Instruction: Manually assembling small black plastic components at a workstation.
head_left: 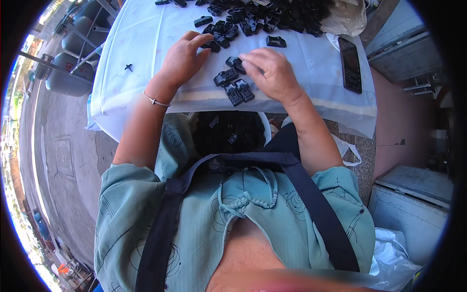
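My left hand (186,57) reaches over the white-covered table, thumb and index finger apart. Its fingertips are beside a cluster of small black plastic parts (225,31), and I see nothing held in it. Fingers of my right hand (272,73) are curled together at one black plastic part (233,62), gripping its right end. Just below that part lies another black part (225,77), tilted. Nearer to me, a side-by-side pair of black parts (239,92) rests near the table's front edge.
A large heap of black parts (292,14) covers the far side, beside a pale bag (345,18). A phone (350,65) lies at the right. A small dark cross-shaped piece (128,67) is at the left. Below the table edge, a white-rimmed bucket (267,129) holds black parts.
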`<state>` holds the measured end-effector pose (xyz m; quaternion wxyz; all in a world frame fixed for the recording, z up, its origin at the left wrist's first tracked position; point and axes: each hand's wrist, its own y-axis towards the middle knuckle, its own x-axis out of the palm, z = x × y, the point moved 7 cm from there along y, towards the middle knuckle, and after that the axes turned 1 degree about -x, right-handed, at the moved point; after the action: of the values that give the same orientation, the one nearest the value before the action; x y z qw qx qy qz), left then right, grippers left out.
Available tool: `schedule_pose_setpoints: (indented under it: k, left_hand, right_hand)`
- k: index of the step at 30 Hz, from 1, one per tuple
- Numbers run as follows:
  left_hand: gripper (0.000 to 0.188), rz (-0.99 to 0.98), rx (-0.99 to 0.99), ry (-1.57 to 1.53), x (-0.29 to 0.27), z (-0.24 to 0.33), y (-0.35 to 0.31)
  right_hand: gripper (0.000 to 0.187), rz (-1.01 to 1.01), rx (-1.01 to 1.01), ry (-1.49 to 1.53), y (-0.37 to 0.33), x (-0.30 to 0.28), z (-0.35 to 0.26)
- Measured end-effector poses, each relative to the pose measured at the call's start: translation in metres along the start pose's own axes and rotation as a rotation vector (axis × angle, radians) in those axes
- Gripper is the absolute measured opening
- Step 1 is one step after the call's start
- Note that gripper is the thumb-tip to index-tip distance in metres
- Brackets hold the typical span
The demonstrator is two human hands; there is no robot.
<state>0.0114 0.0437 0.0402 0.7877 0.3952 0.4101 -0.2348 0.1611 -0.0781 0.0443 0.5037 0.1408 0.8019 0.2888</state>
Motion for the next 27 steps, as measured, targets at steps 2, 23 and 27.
schedule_pose_setpoints:
  k: [2, 23, 27]
  left_hand:
    - [0.030, -0.056, -0.007, 0.029, 0.007, 0.003, 0.003]
    - [0.035, -0.139, -0.118, -0.003, 0.015, 0.052, 0.003]
    - [0.030, -0.179, -0.153, -0.071, 0.030, 0.046, 0.011]
  right_hand:
    - [0.027, 0.036, 0.111, -0.021, -0.001, -0.010, 0.018]
    - [0.022, 0.030, 0.189, -0.026, 0.000, -0.008, 0.028]
    - [0.024, -0.018, 0.297, -0.178, 0.006, -0.001, 0.039]
